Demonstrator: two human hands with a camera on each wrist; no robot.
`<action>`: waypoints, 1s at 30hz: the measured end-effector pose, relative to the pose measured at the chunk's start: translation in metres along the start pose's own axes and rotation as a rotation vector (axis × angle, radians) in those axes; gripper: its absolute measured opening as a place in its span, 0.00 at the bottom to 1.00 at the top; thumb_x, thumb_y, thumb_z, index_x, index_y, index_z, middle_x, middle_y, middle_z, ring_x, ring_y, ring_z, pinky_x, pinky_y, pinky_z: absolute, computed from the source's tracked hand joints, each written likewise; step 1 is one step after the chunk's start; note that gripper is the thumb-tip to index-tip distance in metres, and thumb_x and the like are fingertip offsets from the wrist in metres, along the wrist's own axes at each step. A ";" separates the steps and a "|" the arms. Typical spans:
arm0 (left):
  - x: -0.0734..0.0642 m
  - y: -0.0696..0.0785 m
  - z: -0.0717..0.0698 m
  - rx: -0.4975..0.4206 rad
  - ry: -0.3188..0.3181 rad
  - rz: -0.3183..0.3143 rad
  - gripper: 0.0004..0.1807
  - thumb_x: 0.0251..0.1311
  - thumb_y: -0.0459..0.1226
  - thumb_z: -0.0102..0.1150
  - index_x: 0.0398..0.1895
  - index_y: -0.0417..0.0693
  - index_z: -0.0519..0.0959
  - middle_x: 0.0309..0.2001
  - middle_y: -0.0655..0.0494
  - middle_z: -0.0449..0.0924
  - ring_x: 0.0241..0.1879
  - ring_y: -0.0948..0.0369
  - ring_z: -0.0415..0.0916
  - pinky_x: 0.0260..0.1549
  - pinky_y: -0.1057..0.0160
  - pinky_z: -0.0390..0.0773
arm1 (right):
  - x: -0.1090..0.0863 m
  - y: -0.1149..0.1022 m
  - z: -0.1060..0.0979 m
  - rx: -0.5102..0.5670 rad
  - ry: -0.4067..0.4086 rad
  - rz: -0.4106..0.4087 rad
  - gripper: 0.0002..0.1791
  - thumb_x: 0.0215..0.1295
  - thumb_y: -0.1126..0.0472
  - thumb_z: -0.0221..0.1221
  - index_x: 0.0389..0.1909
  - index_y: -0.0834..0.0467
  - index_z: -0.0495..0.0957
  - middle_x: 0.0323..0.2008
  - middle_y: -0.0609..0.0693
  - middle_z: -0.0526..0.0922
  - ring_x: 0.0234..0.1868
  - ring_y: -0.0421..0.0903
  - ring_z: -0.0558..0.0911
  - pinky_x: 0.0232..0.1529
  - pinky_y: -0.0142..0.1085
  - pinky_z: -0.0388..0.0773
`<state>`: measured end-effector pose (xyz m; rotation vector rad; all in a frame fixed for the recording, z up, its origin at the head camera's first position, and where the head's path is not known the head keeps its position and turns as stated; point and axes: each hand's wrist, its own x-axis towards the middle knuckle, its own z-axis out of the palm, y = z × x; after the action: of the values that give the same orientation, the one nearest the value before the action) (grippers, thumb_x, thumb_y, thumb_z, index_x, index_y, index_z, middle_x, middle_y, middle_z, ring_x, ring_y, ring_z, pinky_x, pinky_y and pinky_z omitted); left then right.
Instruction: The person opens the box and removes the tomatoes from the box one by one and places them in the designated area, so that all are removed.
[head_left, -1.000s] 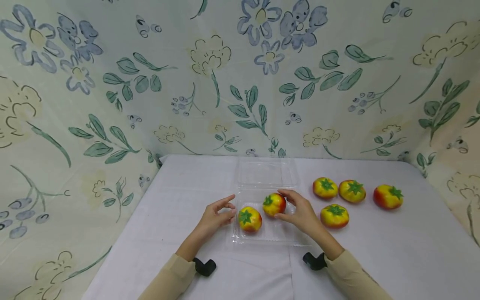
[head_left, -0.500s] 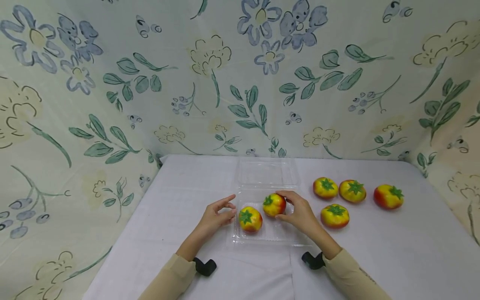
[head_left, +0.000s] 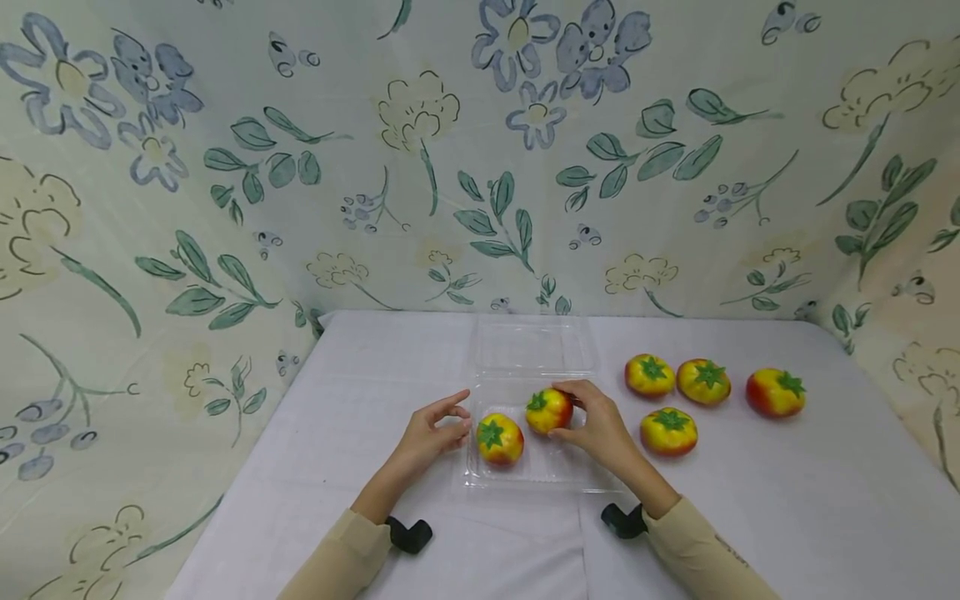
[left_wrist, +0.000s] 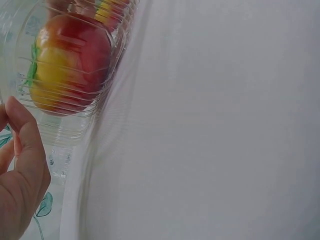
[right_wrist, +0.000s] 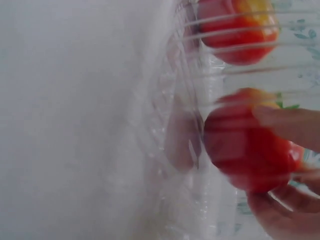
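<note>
A clear plastic clamshell box (head_left: 555,477) lies opened out on the table, its lid (head_left: 534,346) folded back on the far side. One red-and-yellow tomato (head_left: 500,439) with a green star-shaped top sits in its left part. My right hand (head_left: 600,425) grips a second tomato (head_left: 549,411) in the box between thumb and fingers, as the right wrist view also shows through the ribbed plastic. Beside the box's left edge is my left hand (head_left: 429,432), with its fingers loosely bent and nothing held; whether it touches the rim I cannot tell.
To the right of the box, several more tomatoes (head_left: 669,432) lie on the white tablecloth (head_left: 375,358), one (head_left: 776,393) farther right. A floral cloth (head_left: 420,233) hangs behind and at both sides of the table. Black wrist mounts (head_left: 410,534) sit at both cuffs.
Very little differs. My right hand still grips the same tomato in the box, with only a slight shift. The left hand stays in place.
</note>
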<state>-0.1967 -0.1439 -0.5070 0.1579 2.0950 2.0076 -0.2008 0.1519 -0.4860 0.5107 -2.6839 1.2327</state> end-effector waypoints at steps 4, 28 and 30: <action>0.000 0.001 0.000 0.000 0.001 -0.009 0.32 0.64 0.34 0.65 0.71 0.45 0.70 0.48 0.47 0.75 0.33 0.60 0.78 0.39 0.66 0.84 | 0.001 -0.001 0.000 0.002 0.007 -0.001 0.38 0.43 0.70 0.78 0.60 0.66 0.76 0.54 0.59 0.77 0.56 0.57 0.78 0.54 0.50 0.79; 0.000 0.000 -0.001 -0.016 -0.002 -0.005 0.31 0.64 0.32 0.65 0.71 0.44 0.70 0.47 0.47 0.75 0.33 0.61 0.78 0.38 0.67 0.84 | -0.001 -0.004 -0.002 0.024 -0.007 0.039 0.37 0.44 0.65 0.79 0.57 0.61 0.75 0.54 0.58 0.80 0.53 0.57 0.79 0.52 0.50 0.81; 0.000 0.000 -0.001 -0.014 -0.001 -0.004 0.31 0.64 0.32 0.65 0.71 0.44 0.70 0.47 0.47 0.75 0.33 0.61 0.78 0.38 0.67 0.84 | -0.001 -0.004 -0.002 0.036 -0.002 0.041 0.36 0.44 0.64 0.79 0.57 0.61 0.75 0.54 0.58 0.80 0.54 0.57 0.80 0.52 0.49 0.81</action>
<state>-0.1965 -0.1448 -0.5072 0.1521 2.0780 2.0189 -0.1986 0.1517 -0.4822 0.4645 -2.6914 1.2946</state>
